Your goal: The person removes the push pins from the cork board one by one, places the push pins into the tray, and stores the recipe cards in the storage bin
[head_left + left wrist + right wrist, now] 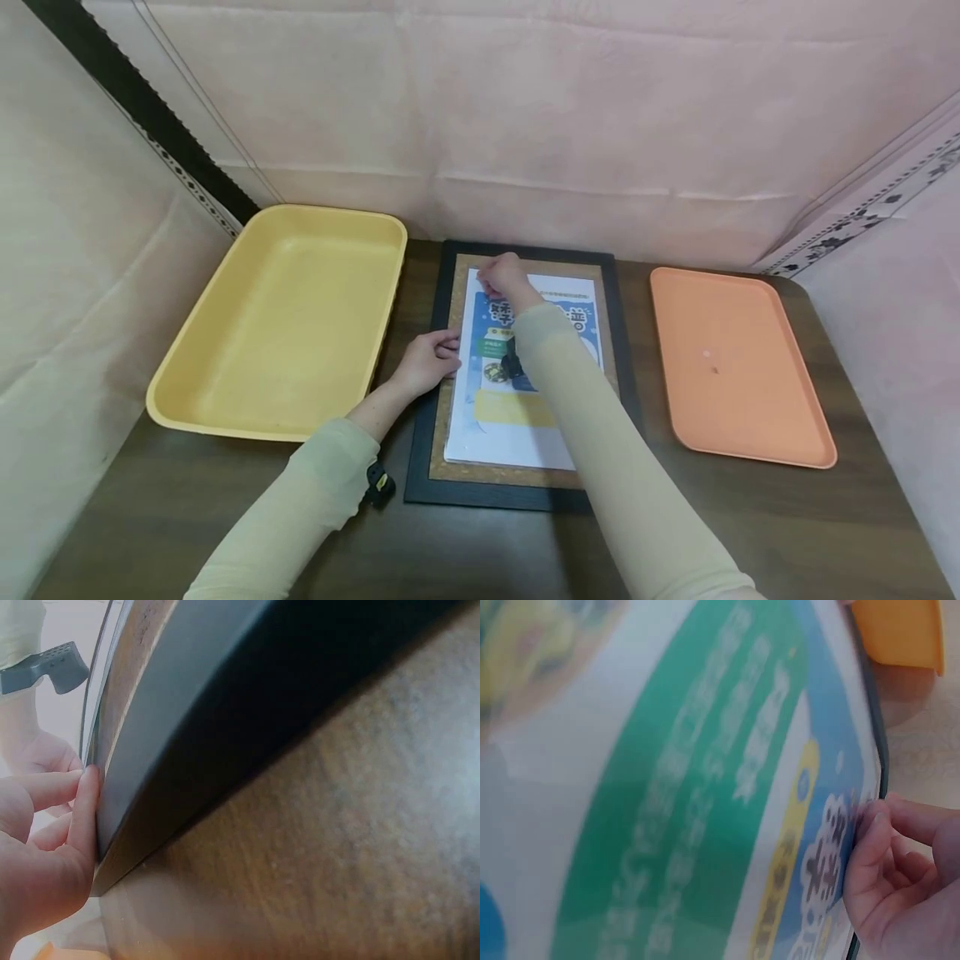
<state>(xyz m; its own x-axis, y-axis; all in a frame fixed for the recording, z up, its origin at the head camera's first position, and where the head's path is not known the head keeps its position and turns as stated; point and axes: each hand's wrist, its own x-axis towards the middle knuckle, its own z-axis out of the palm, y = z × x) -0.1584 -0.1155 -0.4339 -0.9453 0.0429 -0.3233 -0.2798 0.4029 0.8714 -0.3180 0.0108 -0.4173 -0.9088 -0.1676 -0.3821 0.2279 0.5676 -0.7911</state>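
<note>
A printed poster [510, 433] in a clear glossy cover lies on a cork board [495, 473] with a dark frame [480, 493]. At the poster's top left corner is my right hand [507, 277], its fingers curled. In the right wrist view, the right hand's thumb and index finger [870, 832] pinch together against the sheet; whatever is between the tips is hidden. My left hand [429, 361] rests by the poster's left edge. In the left wrist view, its fairly straight fingers [86, 802] touch that edge near the frame.
Left of the board stands a deep yellow tray [277, 212]. A flat orange tray [738, 400] lies to the right, with a couple of tiny items [708, 358] too small to identify. Everything is on a dark wooden table [465, 550], with pale cloth walls [525, 125] behind and at both sides.
</note>
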